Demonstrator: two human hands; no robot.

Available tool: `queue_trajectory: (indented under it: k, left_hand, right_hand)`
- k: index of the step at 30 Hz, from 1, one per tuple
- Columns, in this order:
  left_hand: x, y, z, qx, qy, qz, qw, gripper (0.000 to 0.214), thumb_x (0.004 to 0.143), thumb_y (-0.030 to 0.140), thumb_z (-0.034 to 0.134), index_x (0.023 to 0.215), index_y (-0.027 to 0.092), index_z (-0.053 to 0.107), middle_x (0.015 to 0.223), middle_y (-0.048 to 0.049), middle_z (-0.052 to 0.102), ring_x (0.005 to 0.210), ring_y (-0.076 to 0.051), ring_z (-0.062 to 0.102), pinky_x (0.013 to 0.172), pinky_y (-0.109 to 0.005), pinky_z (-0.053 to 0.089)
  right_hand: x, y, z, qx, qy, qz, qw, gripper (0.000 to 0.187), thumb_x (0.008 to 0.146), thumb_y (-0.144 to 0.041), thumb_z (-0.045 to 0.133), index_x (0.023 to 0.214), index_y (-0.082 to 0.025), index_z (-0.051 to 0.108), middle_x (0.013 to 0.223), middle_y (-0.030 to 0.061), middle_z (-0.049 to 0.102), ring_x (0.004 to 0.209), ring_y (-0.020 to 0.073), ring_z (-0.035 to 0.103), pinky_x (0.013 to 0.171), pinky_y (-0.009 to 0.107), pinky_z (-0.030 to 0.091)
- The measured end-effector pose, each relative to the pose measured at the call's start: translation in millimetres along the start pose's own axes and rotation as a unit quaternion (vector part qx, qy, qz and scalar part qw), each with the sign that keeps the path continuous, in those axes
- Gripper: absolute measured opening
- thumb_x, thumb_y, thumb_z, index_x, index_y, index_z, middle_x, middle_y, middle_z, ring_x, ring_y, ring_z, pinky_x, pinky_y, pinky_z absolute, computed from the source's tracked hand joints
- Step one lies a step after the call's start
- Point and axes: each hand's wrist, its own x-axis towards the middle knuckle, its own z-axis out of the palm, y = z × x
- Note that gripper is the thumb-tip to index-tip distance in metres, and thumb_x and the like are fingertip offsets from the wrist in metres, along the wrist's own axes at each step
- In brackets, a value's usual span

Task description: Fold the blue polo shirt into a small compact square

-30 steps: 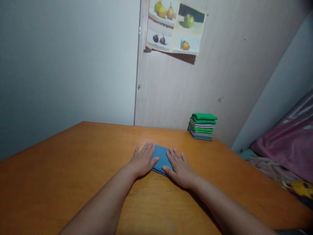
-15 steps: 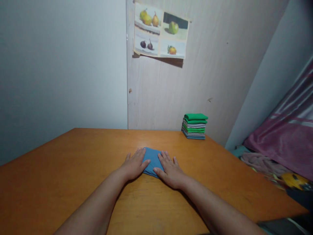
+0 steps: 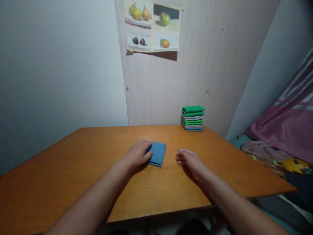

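Observation:
A folded blue cloth (image 3: 158, 152) lies on the wooden table in front of me, a neat small rectangle with layered edges at its near side. My left hand (image 3: 139, 152) is curled over its left end, thumb and fingers gripping that edge; the fingertips are partly hidden. To the right of the cloth, and apart from it, my right hand (image 3: 192, 161) hovers just over the table with loosely bent fingers and nothing in them.
At the table's (image 3: 97, 140) far right corner stands a stack of folded cloths (image 3: 193, 118), green, grey and blue. A fruit picture sheet (image 3: 151, 27) hangs on the wall behind. Beyond the right edge are a pink curtain (image 3: 281, 130) and heaped fabrics.
Both hands were pressed flat on the cloth; the right has since lifted off and moved right. My left hand now curls round the left end. The view has tilted down slightly.

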Motion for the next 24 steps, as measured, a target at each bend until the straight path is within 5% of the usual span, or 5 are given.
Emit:
queue_trajectory:
  k: [3, 7, 24]
  left_hand:
    - [-8, 20, -5.4, 0.024, -0.018, 0.036, 0.999, 0.031, 0.083, 0.031, 0.055, 0.111, 0.02, 0.062, 0.112, -0.0109, 0.064, 0.105, -0.027, 0.058, 0.093, -0.04, 0.045]
    - [-22, 35, -1.3, 0.075, -0.032, 0.033, 0.996, 0.027, 0.073, 0.024, 0.059, 0.1, 0.021, 0.06, 0.105, -0.0102, 0.061, 0.097, -0.027, 0.055, 0.086, -0.04, 0.046]
    - [-11, 41, 13.5, 0.145, -0.033, 0.018, 0.989, 0.018, 0.088, 0.017, 0.048, 0.09, 0.016, 0.066, 0.096, -0.015, 0.065, 0.094, -0.03, 0.061, 0.079, -0.04, 0.046]
  right_hand:
    - [-10, -2, -1, 0.038, -0.011, 0.052, 0.998, 0.026, 0.083, -0.043, 0.069, 0.085, -0.017, 0.065, 0.085, 0.0073, 0.069, 0.072, 0.0146, 0.066, 0.066, 0.026, 0.055]
    - [-18, -1, 5, 0.074, -0.025, 0.087, 0.993, 0.023, 0.085, -0.039, 0.069, 0.084, -0.016, 0.065, 0.086, 0.0079, 0.069, 0.07, 0.0128, 0.066, 0.065, 0.024, 0.056]
    - [-36, 3, 33, 0.141, -0.036, 0.136, 0.98, 0.021, 0.087, -0.035, 0.065, 0.092, -0.015, 0.063, 0.084, 0.0072, 0.068, 0.069, 0.0134, 0.069, 0.073, 0.027, 0.058]
